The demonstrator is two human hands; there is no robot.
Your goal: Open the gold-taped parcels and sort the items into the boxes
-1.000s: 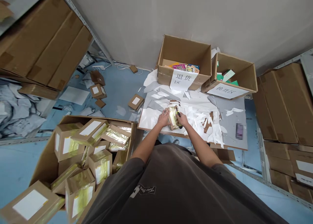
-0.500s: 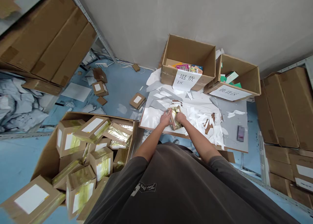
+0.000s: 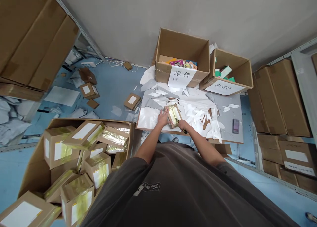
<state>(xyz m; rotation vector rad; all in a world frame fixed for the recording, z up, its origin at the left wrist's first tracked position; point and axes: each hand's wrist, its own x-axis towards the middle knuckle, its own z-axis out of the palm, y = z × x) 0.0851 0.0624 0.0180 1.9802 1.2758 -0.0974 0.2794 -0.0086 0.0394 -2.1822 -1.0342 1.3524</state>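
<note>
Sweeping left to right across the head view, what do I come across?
Big carton of taped parcels → left hand → small taped box → right hand gripping a dark-handled tool → open carton with green-and-white packs → tall brown cartons.

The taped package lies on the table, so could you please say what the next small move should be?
Probably a short stroke of the cutter-like tool along the tape, clear of the left hand: the right hand holds the tool at the near edge of the package, and the left hand rests at its left side.
</note>
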